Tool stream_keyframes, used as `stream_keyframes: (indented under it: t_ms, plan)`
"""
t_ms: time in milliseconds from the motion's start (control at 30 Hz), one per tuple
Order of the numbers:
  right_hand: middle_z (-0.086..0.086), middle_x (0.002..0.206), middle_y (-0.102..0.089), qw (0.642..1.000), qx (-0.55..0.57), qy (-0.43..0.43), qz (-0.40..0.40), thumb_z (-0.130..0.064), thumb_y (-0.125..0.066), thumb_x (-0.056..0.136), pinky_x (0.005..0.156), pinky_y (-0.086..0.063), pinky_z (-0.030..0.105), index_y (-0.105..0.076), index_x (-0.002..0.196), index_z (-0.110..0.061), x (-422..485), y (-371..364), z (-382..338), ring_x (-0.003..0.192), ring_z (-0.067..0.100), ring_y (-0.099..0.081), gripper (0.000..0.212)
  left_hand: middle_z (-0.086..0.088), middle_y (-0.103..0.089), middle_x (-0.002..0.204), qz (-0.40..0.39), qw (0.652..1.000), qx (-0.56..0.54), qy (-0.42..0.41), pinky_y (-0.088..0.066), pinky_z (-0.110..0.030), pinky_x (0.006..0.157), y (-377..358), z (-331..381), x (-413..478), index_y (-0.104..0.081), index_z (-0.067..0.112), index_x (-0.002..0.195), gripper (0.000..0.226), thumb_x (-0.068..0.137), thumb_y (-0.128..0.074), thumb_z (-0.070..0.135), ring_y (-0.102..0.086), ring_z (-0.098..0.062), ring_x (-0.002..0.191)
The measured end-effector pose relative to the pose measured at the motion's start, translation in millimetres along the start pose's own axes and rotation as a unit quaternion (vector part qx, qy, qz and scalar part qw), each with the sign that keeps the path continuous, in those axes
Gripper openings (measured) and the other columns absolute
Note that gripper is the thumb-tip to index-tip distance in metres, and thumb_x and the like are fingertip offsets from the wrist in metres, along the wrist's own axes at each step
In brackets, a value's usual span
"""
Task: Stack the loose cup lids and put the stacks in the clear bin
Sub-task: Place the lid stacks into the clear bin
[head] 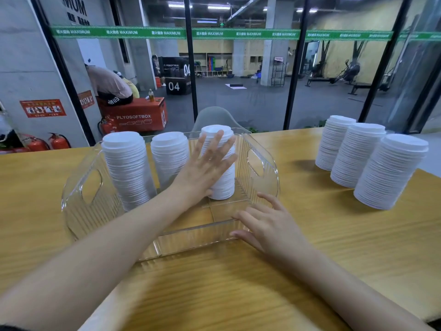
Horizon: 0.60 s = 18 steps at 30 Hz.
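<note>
Inside the bin [267, 186] stand three lid stacks [126, 163]; the left hand [207, 164], fingers straight, presses flat against the rightmost one [224, 189] (gripping nothing). The right hand [265, 226] rests loose-fingered on the bin's near corner. Three more stacks [355, 156] stand on the table [310, 263], well right.

Our wooden table [358, 235] and what it bears

We see the clear bin [191, 240] sitting on it at eleven o'clock, and three white lid stacks [355, 156] standing in a close row at two o'clock, well apart from the bin.
</note>
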State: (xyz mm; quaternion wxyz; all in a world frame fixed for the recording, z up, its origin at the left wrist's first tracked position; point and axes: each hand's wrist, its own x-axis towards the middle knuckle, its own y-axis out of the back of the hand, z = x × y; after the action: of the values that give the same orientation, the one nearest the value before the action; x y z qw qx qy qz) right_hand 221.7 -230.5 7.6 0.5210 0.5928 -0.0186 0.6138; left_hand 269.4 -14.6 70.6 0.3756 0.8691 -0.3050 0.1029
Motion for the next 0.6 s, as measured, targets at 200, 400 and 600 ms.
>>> stream_keyframes:
  t_ms: [200,400,600]
  plan:
    - [-0.011,0.072,-0.064,0.999,0.023,-0.040,0.019,-0.035,-0.048,0.099,0.105,-0.037,0.037,-0.068,0.086,-0.021,0.4,-7.0,-5.1,0.068,0.013,-0.065,0.027,-0.017,0.012,0.160,-0.006,0.999,0.032,0.007,0.019,-0.064,0.111,-5.3,12.6,17.1,-0.003,0.019,0.154,0.124,0.065,-0.069,0.074,0.014,-0.045,0.144]
    - [-0.011,0.067,-0.061,0.997,0.017,-0.059,0.047,-0.036,-0.035,0.106,0.105,-0.036,0.034,-0.066,0.079,-0.022,-1.6,-0.9,-15.0,0.063,0.011,-0.063,0.043,-0.014,-0.010,0.157,0.119,0.990,-0.038,0.059,-0.006,-0.061,0.116,8.4,-4.5,10.4,-0.018,0.016,0.150,0.119,0.061,-0.075,0.069,-0.010,-0.039,0.144]
    - [-0.011,0.067,-0.062,0.997,0.023,-0.062,0.050,-0.033,-0.047,0.099,0.104,-0.035,0.034,-0.065,0.079,-0.021,-2.5,-3.1,-16.1,0.062,0.013,-0.063,0.029,-0.021,-0.037,0.148,0.074,0.964,-0.110,0.231,-0.023,-0.058,0.114,-2.7,-38.3,-29.2,-0.031,0.007,0.145,0.094,0.074,-0.060,0.062,-0.035,-0.043,0.134]
